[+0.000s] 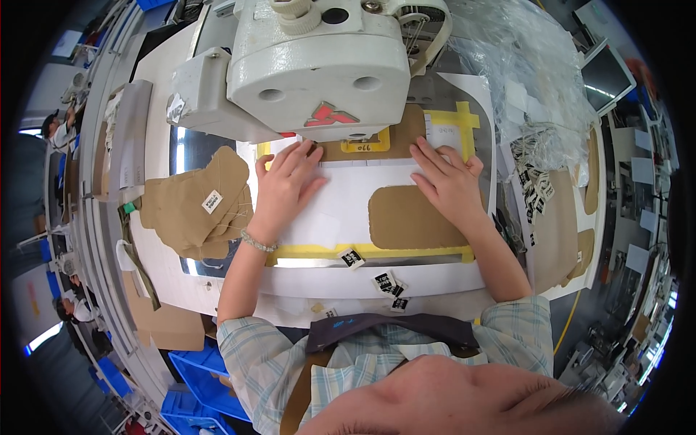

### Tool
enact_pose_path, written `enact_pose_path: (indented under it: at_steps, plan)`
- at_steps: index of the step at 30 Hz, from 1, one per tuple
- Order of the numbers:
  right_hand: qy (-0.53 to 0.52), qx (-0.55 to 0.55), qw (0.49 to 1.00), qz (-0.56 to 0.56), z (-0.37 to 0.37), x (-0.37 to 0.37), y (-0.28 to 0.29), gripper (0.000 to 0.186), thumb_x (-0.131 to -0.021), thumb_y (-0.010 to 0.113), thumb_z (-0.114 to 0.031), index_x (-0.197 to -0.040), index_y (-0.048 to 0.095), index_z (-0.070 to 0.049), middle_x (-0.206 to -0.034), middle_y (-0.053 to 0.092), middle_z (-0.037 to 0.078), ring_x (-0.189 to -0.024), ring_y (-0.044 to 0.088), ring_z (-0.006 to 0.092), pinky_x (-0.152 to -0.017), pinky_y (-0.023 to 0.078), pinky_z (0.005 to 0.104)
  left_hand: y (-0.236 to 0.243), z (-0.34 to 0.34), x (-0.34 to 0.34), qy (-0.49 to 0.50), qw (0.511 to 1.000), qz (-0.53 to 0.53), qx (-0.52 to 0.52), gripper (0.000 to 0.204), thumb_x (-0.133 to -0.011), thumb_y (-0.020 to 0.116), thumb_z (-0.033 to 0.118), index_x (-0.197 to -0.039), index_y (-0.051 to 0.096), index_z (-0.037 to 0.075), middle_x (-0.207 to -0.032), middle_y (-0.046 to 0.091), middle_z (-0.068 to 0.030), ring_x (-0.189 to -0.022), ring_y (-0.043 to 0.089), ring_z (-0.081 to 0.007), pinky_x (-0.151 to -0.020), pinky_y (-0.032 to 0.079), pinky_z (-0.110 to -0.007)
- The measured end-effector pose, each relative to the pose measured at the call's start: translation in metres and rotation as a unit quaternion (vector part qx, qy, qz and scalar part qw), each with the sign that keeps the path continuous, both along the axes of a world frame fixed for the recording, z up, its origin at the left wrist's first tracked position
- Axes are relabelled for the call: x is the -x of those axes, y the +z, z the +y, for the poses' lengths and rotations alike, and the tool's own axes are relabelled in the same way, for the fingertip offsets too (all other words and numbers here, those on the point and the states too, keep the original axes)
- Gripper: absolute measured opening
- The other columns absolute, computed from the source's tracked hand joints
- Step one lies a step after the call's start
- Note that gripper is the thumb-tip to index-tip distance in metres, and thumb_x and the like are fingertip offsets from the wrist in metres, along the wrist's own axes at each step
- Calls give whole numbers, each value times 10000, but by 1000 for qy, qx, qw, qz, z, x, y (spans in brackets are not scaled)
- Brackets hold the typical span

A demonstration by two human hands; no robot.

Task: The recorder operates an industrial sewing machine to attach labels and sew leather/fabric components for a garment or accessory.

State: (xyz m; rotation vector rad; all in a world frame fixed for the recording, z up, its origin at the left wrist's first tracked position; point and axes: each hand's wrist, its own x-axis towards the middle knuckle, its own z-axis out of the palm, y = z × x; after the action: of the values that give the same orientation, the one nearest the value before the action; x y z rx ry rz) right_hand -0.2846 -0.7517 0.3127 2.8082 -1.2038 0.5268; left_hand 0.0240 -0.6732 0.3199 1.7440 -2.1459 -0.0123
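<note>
A white sewing machine head overhangs a tan piece with a yellow frame on it. My left hand lies open, fingertips at that piece's left end. My right hand rests open with fingertips at its right end. A white sheet, bordered by yellow tape, lies below them. A rounded tan patch sits partly under my right hand. Small black-and-white labels are scattered nearer me.
A pile of tan pieces lies left; crumpled plastic, more labels and tan pieces are right. Blue crates stand below the table at left. Co-workers are at the far left.
</note>
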Motion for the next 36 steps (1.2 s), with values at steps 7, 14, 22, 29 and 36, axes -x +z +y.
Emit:
enact_pose_path:
  at_steps: [7,14,22,29,36]
  plan:
    - [-2,-14,1000,0,1,0,5,448,-861,682,-351,-1269,621,-176,-1342,598,-53,-1063,542,105,-875,272,375,-5,13,10,10,997,-82,11,578,-849,694,426,-1343,563,156,-1412,533,-14,-1255,510,-172,-1015,287,-477]
    - [1,-23,1000,0,1,-2,8,469,-851,695,-348,-1277,624,-167,-1358,593,-49,-1059,544,117,-867,271,380,-8,17,10,35,995,-96,21,565,-858,678,448,-1322,572,145,-1395,544,-12,-1250,506,-157,-1009,273,-451]
    - [3,-34,999,-1,0,1,7,486,-842,704,-349,-1285,621,-167,-1362,593,-62,-1065,545,125,-856,275,382,-8,16,11,34,996,-84,26,541,-867,668,445,-1307,580,143,-1368,563,-18,-1239,508,-146,-1002,267,-440]
    - [0,-43,999,2,1,3,7,506,-851,694,-355,-1314,598,-173,-1391,567,-61,-1076,535,130,-879,279,384,-7,15,14,29,995,-86,31,531,-865,670,436,-1302,583,148,-1365,567,-19,-1239,508,-149,-1002,267,-436]
    - [7,-30,1000,-2,2,5,7,527,-845,695,-357,-1319,587,-154,-1388,566,-54,-1078,526,133,-874,297,384,-7,15,14,33,994,-97,25,517,-863,673,409,-1295,587,138,-1366,571,-26,-1235,513,-153,-994,278,-438]
